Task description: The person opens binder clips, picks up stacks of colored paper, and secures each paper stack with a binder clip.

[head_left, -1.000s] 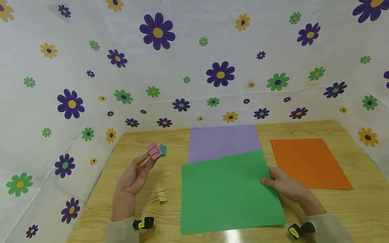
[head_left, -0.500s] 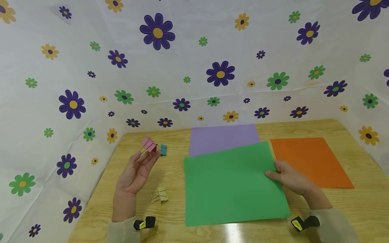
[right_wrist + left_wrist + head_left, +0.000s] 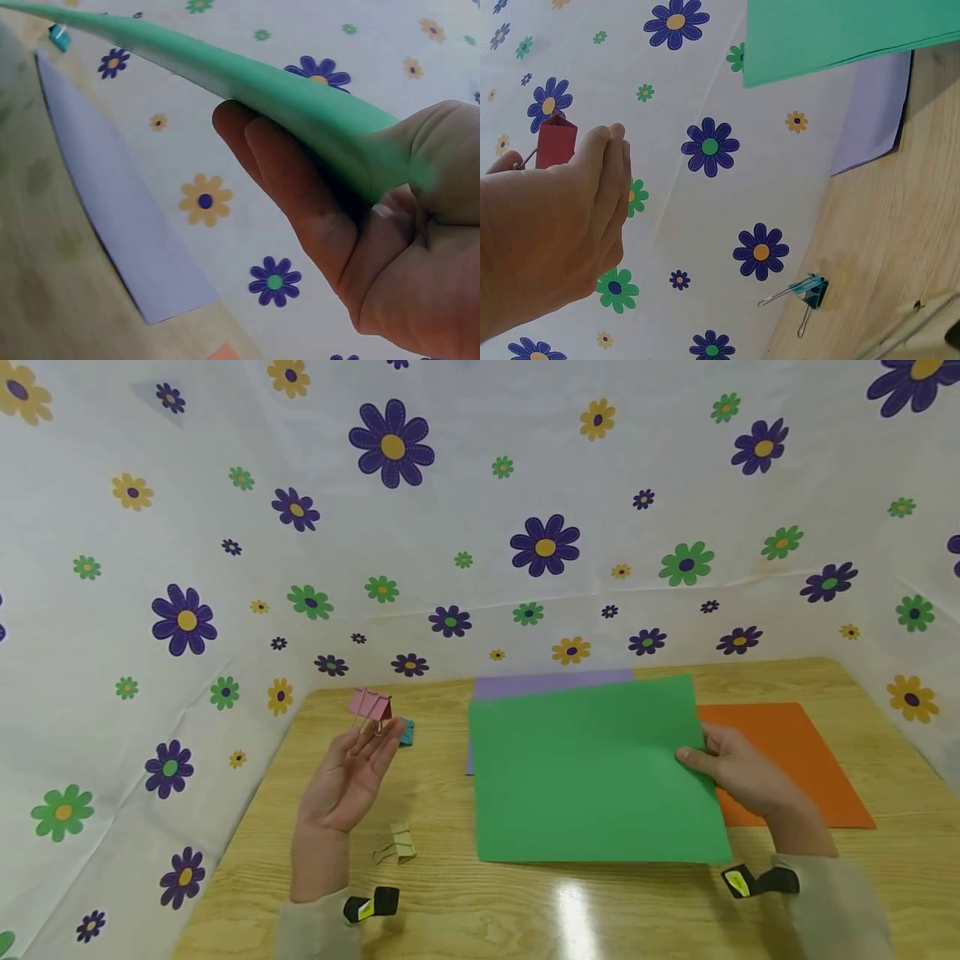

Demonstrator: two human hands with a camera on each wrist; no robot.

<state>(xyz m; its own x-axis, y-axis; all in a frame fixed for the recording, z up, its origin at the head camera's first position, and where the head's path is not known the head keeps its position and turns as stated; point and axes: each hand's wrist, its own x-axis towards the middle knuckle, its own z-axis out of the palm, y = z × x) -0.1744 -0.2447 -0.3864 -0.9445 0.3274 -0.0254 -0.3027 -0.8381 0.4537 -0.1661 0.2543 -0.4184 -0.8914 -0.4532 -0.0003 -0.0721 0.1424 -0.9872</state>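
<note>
We see the right hand (image 3: 738,768) pinch the green sheet (image 3: 585,777) between thumb and fingers at its three o'clock edge. The sheet's long way runs from nine to three. At nine, the left hand (image 3: 345,789) pinches the pink clip (image 3: 369,704), wires pointing toward six. The purple sheet (image 3: 517,686) peeks out at twelve, the orange sheet (image 3: 783,764) at three.
</note>
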